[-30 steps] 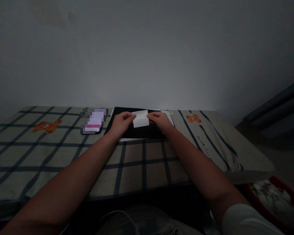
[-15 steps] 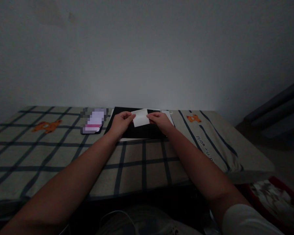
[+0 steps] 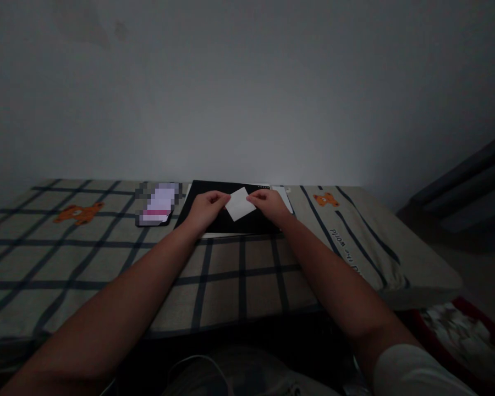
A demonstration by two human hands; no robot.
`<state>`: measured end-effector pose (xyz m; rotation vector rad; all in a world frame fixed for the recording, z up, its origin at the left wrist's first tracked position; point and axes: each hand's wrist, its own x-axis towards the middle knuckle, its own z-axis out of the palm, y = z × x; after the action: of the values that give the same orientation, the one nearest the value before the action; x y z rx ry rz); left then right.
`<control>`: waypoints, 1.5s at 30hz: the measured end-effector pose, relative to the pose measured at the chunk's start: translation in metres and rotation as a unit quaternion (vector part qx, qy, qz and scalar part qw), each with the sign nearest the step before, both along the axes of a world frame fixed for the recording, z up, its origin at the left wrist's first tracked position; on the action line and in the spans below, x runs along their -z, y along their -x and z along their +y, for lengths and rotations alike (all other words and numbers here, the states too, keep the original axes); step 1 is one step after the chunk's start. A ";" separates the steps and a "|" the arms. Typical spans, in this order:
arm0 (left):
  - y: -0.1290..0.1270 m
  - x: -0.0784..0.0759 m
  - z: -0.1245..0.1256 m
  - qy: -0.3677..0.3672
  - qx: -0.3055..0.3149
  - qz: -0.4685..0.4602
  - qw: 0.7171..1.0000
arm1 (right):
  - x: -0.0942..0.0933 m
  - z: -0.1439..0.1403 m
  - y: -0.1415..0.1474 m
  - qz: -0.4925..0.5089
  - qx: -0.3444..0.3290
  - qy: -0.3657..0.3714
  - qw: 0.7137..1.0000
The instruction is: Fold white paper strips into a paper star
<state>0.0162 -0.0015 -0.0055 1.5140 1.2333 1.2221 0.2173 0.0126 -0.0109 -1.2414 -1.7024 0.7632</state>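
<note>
Pinched between both hands: small white paper square (image 3: 239,204), tilted diamond-wise, over flat black notebook (image 3: 231,223). Left hand (image 3: 206,209) holds its left corner, right hand (image 3: 268,204) the right; both equally near.

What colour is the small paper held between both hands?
White, seen in the head view: the paper.

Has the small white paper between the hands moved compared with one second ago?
Yes. The white paper has turned: against the fixed black notebook its edges now sit like a diamond, held by the left hand and right hand.
</note>
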 end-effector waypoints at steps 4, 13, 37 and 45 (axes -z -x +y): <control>0.002 0.003 0.003 -0.026 -0.013 0.008 1.000 | 0.001 0.000 0.001 0.053 -0.009 0.019 0.998; 0.001 0.002 0.005 -0.001 -0.007 -0.009 1.000 | 0.001 -0.002 0.003 0.085 -0.051 0.059 0.993; 0.002 0.005 0.003 -0.007 0.009 -0.014 1.000 | -0.005 -0.005 0.002 0.087 -0.030 0.056 0.994; 0.003 0.003 0.002 -0.012 -0.017 -0.017 1.000 | 0.003 0.001 0.003 0.164 -0.070 0.078 0.981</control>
<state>0.0136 0.0008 -0.0083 1.4895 1.2303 1.2844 0.2143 0.0139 -0.0137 -1.0368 -1.4911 1.1378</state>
